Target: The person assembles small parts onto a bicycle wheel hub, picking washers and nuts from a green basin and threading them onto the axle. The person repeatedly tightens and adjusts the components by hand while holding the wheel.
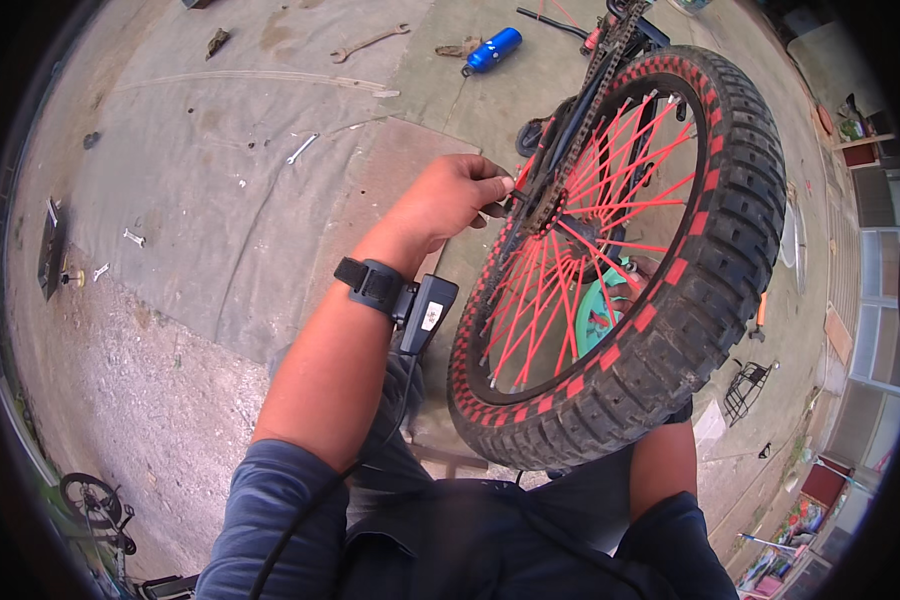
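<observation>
A grey tarp covers the ground, and above it a bicycle wheel with a knobby black tyre and red spokes stands tilted against the person's lap. The left hand pinches its fingers narrowly at the sprocket on the hub; the right hand is hidden behind the wheel, so I cannot tell its grip. A blue bottle and a spanner lie well apart on the tarp.

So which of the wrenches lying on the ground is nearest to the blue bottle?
The long open-ended wrench at the top, just left of the blue bottle. The smaller silvery one lies lower on the mat, farther from it.
</observation>
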Demonstrator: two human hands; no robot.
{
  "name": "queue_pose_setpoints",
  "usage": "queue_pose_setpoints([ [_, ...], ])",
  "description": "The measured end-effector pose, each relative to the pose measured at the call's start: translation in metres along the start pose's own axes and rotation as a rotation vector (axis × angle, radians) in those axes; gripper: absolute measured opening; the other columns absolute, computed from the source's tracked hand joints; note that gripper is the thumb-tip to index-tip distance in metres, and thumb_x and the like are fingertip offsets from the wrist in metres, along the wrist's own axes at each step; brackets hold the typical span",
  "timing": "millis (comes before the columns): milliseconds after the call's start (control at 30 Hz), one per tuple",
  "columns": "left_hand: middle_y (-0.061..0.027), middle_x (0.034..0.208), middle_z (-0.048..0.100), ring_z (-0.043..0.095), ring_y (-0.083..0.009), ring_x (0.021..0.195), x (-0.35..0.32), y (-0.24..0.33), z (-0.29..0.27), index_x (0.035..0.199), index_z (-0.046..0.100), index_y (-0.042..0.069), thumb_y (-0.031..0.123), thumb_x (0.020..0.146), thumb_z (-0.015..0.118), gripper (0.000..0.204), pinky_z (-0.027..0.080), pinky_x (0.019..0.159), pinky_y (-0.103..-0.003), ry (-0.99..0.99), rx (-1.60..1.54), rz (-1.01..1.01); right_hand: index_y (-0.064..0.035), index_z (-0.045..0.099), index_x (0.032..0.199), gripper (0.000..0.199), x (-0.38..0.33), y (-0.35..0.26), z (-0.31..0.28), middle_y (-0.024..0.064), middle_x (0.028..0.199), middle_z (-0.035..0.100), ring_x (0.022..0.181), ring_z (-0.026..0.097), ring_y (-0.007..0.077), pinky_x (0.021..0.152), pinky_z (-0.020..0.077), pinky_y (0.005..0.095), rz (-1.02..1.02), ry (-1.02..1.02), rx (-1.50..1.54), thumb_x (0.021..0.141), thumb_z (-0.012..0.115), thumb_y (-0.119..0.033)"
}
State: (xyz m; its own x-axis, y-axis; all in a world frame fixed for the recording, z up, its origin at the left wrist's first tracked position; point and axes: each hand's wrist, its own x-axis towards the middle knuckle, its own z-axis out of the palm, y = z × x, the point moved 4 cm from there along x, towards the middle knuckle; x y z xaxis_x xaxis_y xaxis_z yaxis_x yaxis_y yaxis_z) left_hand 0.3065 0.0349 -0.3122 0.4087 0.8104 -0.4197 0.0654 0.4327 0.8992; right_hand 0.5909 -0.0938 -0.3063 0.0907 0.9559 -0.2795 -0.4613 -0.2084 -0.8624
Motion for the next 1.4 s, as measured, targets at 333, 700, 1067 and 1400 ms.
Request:
queue_pose_setpoints([
  [333,-0.0025,0.093,0.068,0.060,-0.0102,0.081,0.001,0.005,-0.001,0.113,0.067,-0.001,0.006,0.090,0.065,0.024,0.048,0.072,-0.026,-0.044,0.069,0.121,0.0014,0.052,0.133,0.041,-0.002,-0.002,0.005,0.0178,0.123,0.062,0.104,0.064,0.0275,0.090,0.0553,0.0414,-0.043,-0.049,-0.132,0.096,0.057,-0.016],
  [700,-0.0025,0.094,0.067,0.060,-0.0108,0.083,0.002,0.005,-0.003,0.110,0.068,-0.002,0.001,0.085,0.065,0.025,0.050,0.078,-0.026,-0.077,-0.034,0.146,0.0000,0.046,0.138,0.047,-0.008,0.001,-0.002,0.0245,0.120,0.062,0.103,0.065,0.0318,0.087,0.0574,0.0448,-0.006,-0.047,-0.168,0.099,0.055,-0.025],
  [1067,-0.0029,0.097,0.068,0.062,-0.0107,0.087,0.000,0.008,-0.004,0.114,0.067,0.000,0.005,0.087,0.064,0.028,0.051,0.078,-0.028,-0.059,0.093,0.160,0.0008,0.037,0.144,0.060,-0.006,-0.003,-0.024,0.0313,0.115,0.060,0.100,0.066,0.0361,0.081,0.0597,0.0480,0.262,-0.081,-0.075,0.101,0.048,-0.039],
  [1400,-0.0042,0.089,0.069,0.065,-0.0119,0.080,-0.007,0.012,-0.005,0.115,0.068,0.001,0.011,0.088,0.063,0.029,0.051,0.069,-0.026,-0.047,0.192,0.092,0.0010,0.037,0.143,0.063,-0.016,0.009,-0.016,0.0294,0.119,0.059,0.102,0.066,0.0330,0.079,0.0613,0.0419,-0.027,-0.092,-0.097,0.100,0.047,-0.044],
])
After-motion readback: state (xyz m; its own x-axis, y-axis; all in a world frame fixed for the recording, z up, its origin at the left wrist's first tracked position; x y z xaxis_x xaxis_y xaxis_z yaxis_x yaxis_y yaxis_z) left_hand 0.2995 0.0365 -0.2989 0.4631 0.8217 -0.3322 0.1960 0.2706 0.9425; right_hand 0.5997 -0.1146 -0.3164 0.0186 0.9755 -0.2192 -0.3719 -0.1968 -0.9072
